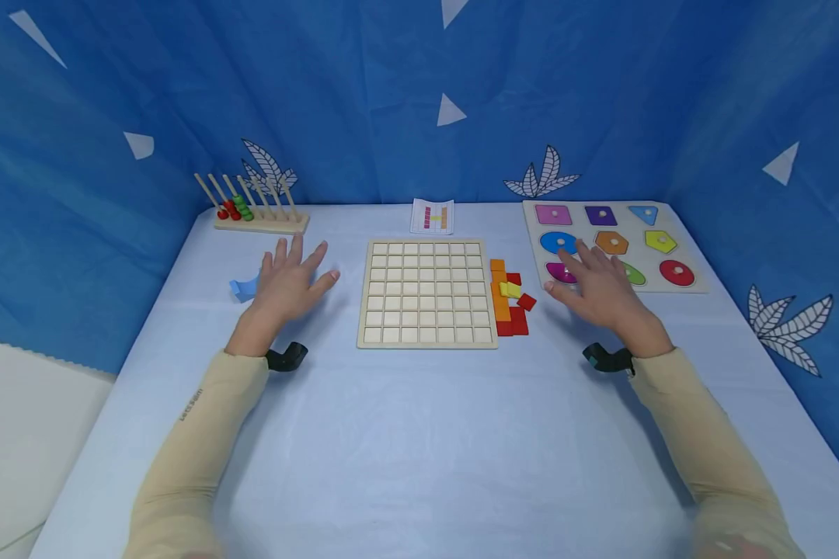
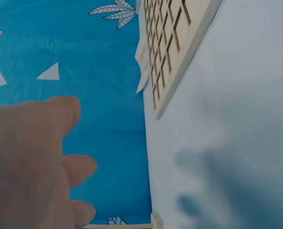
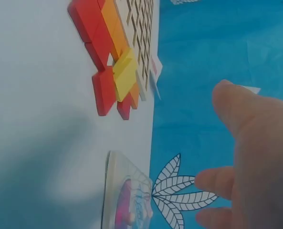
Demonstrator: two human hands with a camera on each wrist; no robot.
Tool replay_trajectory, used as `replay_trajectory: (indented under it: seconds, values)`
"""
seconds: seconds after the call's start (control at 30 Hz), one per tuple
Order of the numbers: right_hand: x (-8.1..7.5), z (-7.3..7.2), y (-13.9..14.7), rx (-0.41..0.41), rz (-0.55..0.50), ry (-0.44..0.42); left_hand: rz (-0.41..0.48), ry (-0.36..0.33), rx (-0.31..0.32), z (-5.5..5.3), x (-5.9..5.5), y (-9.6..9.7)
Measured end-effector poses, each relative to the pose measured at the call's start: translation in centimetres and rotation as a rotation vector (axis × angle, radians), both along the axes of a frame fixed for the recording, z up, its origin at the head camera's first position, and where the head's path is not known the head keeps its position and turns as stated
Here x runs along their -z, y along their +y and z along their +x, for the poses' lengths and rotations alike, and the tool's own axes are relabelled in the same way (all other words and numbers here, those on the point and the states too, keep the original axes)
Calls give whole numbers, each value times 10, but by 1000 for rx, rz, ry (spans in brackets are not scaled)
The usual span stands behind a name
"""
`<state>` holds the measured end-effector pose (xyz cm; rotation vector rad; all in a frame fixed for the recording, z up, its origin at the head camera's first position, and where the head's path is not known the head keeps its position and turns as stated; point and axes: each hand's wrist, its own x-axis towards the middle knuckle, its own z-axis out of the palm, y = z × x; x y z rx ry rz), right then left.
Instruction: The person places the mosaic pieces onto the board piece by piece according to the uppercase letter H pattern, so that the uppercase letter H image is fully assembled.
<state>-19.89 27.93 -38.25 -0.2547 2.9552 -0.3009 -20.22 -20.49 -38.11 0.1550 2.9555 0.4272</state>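
My left hand [image 1: 283, 283] is held over the left side of the table, fingers spread and holding nothing. A small blue piece [image 1: 244, 289] lies beside it, partly hidden. My right hand [image 1: 601, 291] hovers with extended fingers over the near edge of the shape puzzle board [image 1: 687, 252], covering some of its pieces. Between the hands lies a wooden grid board [image 1: 426, 345] with bare squares. Along its right side are orange tiles [image 1: 501, 303], red tiles [image 1: 520, 321] and a yellow tile [image 1: 510, 289], some overlapping. The right wrist view shows the red tiles [image 3: 103, 93] apart from the hand.
A printed pattern card [image 1: 432, 217] lies behind the grid board. At the back left stands a wooden peg rack [image 1: 260, 224] with red and green beads. A blue patterned curtain [image 1: 391, 101] encloses the back and sides of the white-covered table [image 1: 426, 442].
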Motion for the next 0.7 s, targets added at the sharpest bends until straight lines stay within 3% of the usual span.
replay_trajectory:
  seconds: [0.4,0.7]
  values:
    - [12,6,-5,-77,-83,135,-2,23,63,7,22,14]
    - [23,8,-15,-101,-117,106,12,-18,88,11,39,22]
